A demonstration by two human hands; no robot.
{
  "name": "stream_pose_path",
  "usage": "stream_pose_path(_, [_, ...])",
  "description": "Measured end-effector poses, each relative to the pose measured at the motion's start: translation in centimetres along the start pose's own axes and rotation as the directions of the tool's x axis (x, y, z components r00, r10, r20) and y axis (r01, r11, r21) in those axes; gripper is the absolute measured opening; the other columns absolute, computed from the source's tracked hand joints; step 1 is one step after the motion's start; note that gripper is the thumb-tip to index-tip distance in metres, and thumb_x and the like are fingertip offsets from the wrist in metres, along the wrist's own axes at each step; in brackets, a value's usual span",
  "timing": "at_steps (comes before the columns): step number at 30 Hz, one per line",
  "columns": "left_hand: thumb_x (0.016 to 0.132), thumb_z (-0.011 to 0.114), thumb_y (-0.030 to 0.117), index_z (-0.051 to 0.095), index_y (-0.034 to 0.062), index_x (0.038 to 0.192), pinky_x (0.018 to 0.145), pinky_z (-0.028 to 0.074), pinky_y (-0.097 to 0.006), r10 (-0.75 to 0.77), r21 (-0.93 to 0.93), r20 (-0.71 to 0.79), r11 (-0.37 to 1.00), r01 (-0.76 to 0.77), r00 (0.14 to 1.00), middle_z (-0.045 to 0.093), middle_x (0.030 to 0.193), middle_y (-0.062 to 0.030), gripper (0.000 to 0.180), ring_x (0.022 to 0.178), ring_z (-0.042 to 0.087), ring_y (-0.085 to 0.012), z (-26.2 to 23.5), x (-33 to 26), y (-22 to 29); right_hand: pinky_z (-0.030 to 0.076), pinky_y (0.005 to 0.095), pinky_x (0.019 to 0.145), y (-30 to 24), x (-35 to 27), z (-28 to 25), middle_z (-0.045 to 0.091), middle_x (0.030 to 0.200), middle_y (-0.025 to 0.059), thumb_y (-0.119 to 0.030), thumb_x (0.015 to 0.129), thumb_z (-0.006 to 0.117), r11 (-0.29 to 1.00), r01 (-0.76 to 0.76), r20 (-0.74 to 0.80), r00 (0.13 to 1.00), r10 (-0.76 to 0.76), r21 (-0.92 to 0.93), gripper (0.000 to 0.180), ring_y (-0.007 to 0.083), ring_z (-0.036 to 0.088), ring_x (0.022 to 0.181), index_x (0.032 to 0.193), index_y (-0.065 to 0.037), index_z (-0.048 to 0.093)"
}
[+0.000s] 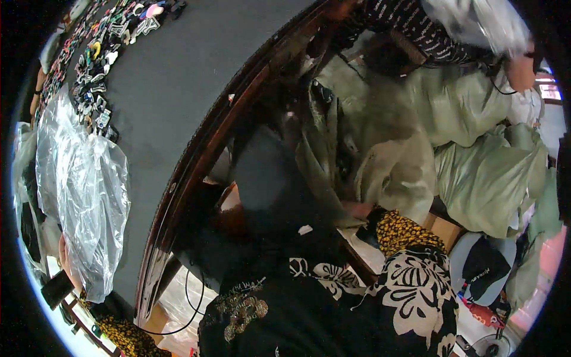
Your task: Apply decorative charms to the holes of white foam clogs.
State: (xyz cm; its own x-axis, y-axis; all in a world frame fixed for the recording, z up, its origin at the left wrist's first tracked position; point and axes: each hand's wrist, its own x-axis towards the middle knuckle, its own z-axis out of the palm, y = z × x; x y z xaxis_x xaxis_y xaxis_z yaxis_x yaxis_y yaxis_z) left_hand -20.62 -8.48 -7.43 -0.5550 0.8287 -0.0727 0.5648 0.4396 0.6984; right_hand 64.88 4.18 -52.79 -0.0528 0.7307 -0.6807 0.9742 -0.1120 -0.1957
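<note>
At the far left, my left hand [70, 265] is closed on a large clear plastic bag [89, 202]. The bag hangs loosely against the edge of the dark grey tabletop [166, 53]. My right hand [358, 209] is low at the mouth of a big olive-green woven sack [395, 169], closed on its edge; the fingers are dim and slightly blurred. Dark shadow hides most of the sack's inside. On the tabletop lies a long heap of small colourful flat pieces [95, 71], too small to name surely.
A dark wooden table rim [196, 137] curves between the tabletop and the sacks. More green sacks [488, 184] stand at right, beside a cardboard box [441, 231] and a grey-and-black cap-like item [483, 268]. At upper right another person's hand [519, 72] is near a clear plastic bag [482, 24].
</note>
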Motion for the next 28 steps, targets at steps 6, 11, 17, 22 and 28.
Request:
stream_pose_path(6, [0.096,0.04,0.027,0.047,0.0014,0.131,0.095,0.044,-0.035,-0.061,-0.085,-0.031,0.995,0.059,0.998,0.05,0.13,-0.0168,0.044,0.111,0.055,-0.0243,0.2,0.0,-0.1,0.044,0.0392,0.085,1.4,2.6,2.2,0.058,0.115,0.0192,-0.03,0.084,0.058,0.963,-0.027,0.073,0.997,0.008,0.268,0.039,0.0299,0.056,0.1,0.113,-0.003,0.058])
stream_pose_path(11, [0.093,0.045,0.03,0.045,0.0033,0.134,0.094,0.044,-0.036,-0.156,-0.319,-0.056,0.939,0.131,0.986,0.051,0.13,-0.0161,0.049,0.11,0.055,-0.0242,2.5,-0.5,1.1,0.046,0.0391,0.083,3.0,4.7,0.7,0.058,0.115,0.0198,-0.033,0.083,0.061,0.903,-0.063,0.1,0.995,0.022,0.425,0.045,0.0303,0.057,0.099,0.115,-0.002,0.057])
stream_pose_path(17, [0.093,0.046,0.03,0.044,0.0038,0.135,0.094,0.044,-0.037,-0.138,-0.197,-0.071,0.973,0.122,0.988,0.051,0.131,-0.016,0.05,0.11,0.055,-0.0243,1.6,-1.0,2.7,0.044,0.0397,0.089,4.8,2.9,-1.2,0.055,0.119,0.0227,-0.031,0.085,0.06,0.929,0.277,-0.324,0.927,-0.19,0.246,0.046,0.031,0.055,0.106,0.119,-0.001,0.055])
stream_pose_path(22, [0.092,0.046,0.03,0.043,0.0042,0.135,0.095,0.044,-0.037,-0.134,-0.186,-0.069,0.975,0.119,0.989,0.051,0.131,-0.0158,0.05,0.111,0.055,-0.0243,1.4,-0.7,0.0,0.042,0.0398,0.095,16.4,3.9,-1.0,0.055,0.119,0.0232,-0.021,0.087,0.056,0.872,0.382,-0.37,0.796,-0.479,-0.307,0.041,0.0354,0.055,0.108,0.122,-0.001,0.053])
stream_pose_path(28, [0.092,0.047,0.03,0.042,0.0047,0.136,0.095,0.044,-0.037,-0.103,-0.048,-0.093,0.994,0.098,0.99,0.05,0.131,-0.0157,0.051,0.111,0.055,-0.0244,-0.3,-1.0,1.2,0.04,0.0397,0.099,8.7,-0.3,-6.9,0.054,0.124,0.0225,-0.021,0.084,0.061,0.978,0.206,-0.023,0.978,-0.207,-0.04,0.045,0.0309,0.053,0.115,0.125,-0.005,0.051])
